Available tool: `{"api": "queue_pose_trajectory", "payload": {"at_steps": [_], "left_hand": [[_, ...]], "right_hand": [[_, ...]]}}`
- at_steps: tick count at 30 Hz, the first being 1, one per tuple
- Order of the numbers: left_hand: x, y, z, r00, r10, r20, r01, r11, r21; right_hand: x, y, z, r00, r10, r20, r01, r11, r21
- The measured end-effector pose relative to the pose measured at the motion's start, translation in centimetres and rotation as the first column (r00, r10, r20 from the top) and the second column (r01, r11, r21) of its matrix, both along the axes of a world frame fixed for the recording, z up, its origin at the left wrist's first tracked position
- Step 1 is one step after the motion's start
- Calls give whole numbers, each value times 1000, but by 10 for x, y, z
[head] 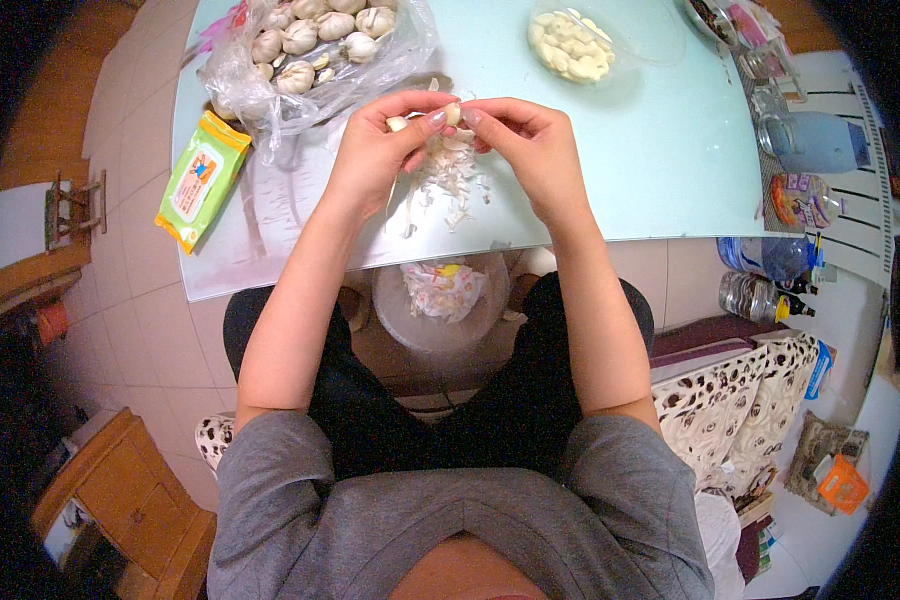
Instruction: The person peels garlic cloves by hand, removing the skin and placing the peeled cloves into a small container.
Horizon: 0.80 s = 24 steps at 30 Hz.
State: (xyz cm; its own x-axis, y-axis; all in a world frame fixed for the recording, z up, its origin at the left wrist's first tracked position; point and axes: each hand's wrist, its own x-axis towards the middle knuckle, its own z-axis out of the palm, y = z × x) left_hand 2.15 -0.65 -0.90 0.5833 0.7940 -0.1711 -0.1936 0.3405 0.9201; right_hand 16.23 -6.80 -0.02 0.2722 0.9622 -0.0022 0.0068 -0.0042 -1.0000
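Between the fingertips of both hands is a garlic clove (453,114). My left hand (390,139) pinches it from the left and also has a second clove (397,124) tucked by its fingers. From the right, the thumb and fingers of my right hand (529,142) touch the same clove. Loose garlic skins (450,169) lie in a heap on the table beneath the hands. Whole garlic bulbs (335,26) fill an open clear plastic bag (412,52) at the upper left. Peeled cloves (570,45) sit in a clear container (622,75) at the upper right.
A green packet of wipes (204,180) lies at the left edge of the glass-topped table (667,172). Below the front edge, between the knees, stands a bin (390,311) with rubbish inside. Jars and bottles (810,142) line the right side. A patterned seat cover (735,405) is lower right.
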Motion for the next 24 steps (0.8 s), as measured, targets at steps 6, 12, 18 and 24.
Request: {"api": "queue_pose_trajectory", "payload": {"at_steps": [6, 12, 18, 24], "left_hand": [[0, -1, 6, 989, 63, -132, -32, 973, 227], [-2, 0, 11, 962, 84, -260, 9, 942, 336], [-1, 1, 6, 967, 96, -235, 9, 912, 410], [1, -3, 5, 955, 131, -265, 18, 870, 493]], "right_hand": [[4, -2, 3, 999, 37, 13, -36, 998, -52], [7, -3, 2, 996, 85, -21, -86, 994, -69], [7, -3, 3, 995, 91, -41, -95, 990, -103], [4, -3, -4, 998, 42, -41, -45, 996, -79]]}}
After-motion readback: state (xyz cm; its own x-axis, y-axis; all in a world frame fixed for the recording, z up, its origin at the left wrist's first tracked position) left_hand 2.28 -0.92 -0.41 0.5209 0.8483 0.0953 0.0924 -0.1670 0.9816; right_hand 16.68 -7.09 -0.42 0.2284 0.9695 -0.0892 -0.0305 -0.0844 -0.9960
